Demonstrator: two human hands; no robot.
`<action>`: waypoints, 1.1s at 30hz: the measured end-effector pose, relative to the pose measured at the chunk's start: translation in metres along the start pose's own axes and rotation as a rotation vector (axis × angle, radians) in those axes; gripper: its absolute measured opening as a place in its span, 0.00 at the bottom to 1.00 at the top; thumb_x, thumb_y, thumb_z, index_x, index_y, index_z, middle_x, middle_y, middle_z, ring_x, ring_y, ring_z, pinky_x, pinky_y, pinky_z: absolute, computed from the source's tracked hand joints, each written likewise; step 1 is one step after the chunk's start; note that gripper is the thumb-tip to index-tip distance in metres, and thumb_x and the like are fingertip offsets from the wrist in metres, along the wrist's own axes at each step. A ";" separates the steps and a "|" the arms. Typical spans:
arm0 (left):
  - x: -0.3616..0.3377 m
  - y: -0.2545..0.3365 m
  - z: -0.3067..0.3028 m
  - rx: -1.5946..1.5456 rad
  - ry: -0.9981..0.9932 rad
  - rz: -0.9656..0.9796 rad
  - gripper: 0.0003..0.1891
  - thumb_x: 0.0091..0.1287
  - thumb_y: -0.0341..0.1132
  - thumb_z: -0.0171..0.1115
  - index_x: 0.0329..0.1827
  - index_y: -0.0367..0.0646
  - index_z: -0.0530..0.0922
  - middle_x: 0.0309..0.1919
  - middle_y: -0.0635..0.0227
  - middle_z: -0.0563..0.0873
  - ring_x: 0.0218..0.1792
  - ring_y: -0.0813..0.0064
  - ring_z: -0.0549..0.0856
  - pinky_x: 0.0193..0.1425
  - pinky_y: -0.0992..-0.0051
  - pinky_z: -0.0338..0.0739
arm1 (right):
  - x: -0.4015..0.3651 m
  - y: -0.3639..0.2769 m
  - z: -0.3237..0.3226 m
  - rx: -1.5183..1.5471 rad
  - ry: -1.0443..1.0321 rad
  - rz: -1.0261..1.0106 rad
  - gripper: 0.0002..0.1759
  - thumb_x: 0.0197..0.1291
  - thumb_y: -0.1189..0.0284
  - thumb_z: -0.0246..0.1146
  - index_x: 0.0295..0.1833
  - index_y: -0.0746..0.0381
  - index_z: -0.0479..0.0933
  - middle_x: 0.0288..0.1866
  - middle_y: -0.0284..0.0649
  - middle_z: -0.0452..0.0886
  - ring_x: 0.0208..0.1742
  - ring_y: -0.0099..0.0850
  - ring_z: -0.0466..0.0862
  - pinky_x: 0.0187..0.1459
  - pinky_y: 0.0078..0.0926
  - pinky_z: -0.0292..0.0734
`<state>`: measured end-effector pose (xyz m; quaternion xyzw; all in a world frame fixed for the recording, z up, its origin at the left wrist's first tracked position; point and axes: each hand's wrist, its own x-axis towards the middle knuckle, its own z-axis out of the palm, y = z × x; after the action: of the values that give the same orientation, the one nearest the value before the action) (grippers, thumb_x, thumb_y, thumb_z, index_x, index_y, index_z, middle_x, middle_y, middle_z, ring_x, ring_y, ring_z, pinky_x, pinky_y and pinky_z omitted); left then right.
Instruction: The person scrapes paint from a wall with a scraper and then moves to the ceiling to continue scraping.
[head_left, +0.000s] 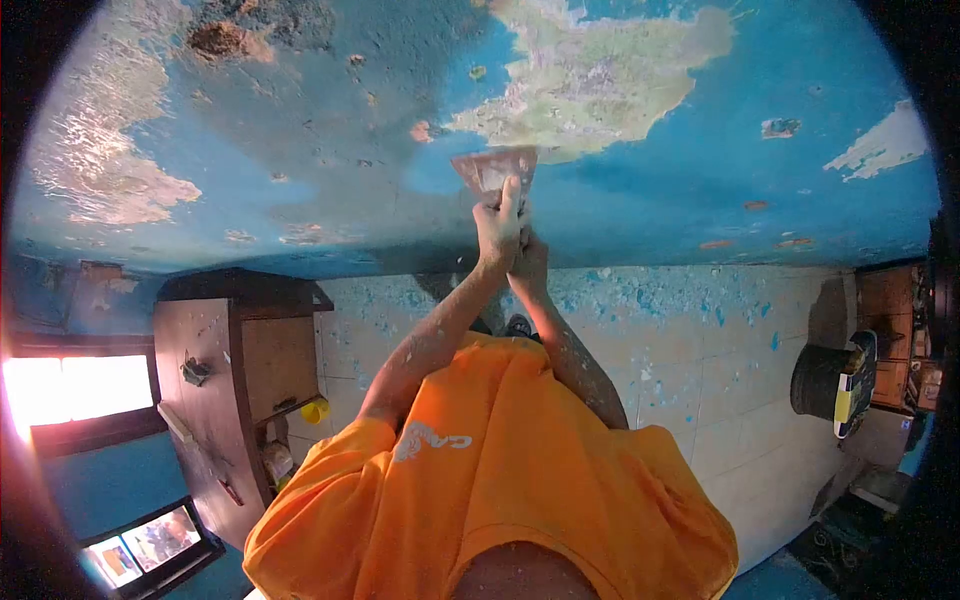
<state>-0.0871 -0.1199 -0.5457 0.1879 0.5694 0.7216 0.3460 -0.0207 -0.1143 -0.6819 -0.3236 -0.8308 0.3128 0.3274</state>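
A paint scraper (493, 168) with a wide, worn blade is pressed to the blue wall (400, 210), its edge at the lower border of a bare, pale patch (600, 85). My left hand (496, 232) is closed round its handle, the thumb stretched up towards the blade. Just below and beside it, my right hand (530, 262) is also closed on the handle, its fingers partly hidden by the left. Both forearms carry small specks of debris.
Blue paint flakes (660, 300) lie on the tiled floor (740, 360) along the wall's foot. A wooden cabinet (205, 400) stands on the left, with a small yellow object (315, 410) beside it. On the right are a dark round container (820, 380) and a yellow-and-black item (853, 390).
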 end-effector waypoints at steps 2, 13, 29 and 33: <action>-0.001 -0.020 -0.004 0.097 0.029 0.051 0.22 0.64 0.47 0.54 0.17 0.40 0.68 0.09 0.75 0.67 0.08 0.85 0.63 0.11 0.81 0.53 | -0.007 0.001 0.003 0.094 -0.066 0.138 0.21 0.58 0.62 0.52 0.51 0.66 0.68 0.43 0.56 0.74 0.34 0.50 0.76 0.27 0.40 0.71; 0.002 -0.013 0.002 0.028 0.027 -0.105 0.22 0.61 0.49 0.58 0.17 0.40 0.69 0.11 0.75 0.68 0.10 0.86 0.63 0.12 0.81 0.54 | -0.001 0.010 0.013 0.009 0.186 0.031 0.21 0.54 0.63 0.57 0.45 0.69 0.66 0.32 0.48 0.76 0.26 0.39 0.75 0.27 0.34 0.69; 0.013 0.014 0.016 0.012 -0.003 0.109 0.20 0.65 0.44 0.54 0.17 0.41 0.68 0.12 0.76 0.68 0.10 0.86 0.64 0.11 0.81 0.54 | 0.037 -0.041 -0.029 0.325 0.209 0.157 0.18 0.54 0.64 0.56 0.45 0.67 0.69 0.27 0.51 0.76 0.25 0.47 0.76 0.25 0.35 0.68; 0.013 -0.008 0.009 -0.073 -0.007 0.007 0.21 0.63 0.47 0.56 0.18 0.41 0.70 0.12 0.76 0.68 0.11 0.86 0.64 0.12 0.81 0.54 | 0.017 0.007 0.002 -0.052 0.203 -0.093 0.16 0.52 0.64 0.59 0.35 0.68 0.73 0.24 0.52 0.76 0.22 0.42 0.76 0.24 0.30 0.67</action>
<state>-0.0877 -0.1032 -0.5524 0.1795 0.5409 0.7424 0.3522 -0.0294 -0.0978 -0.6825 -0.3230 -0.8153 0.2412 0.4157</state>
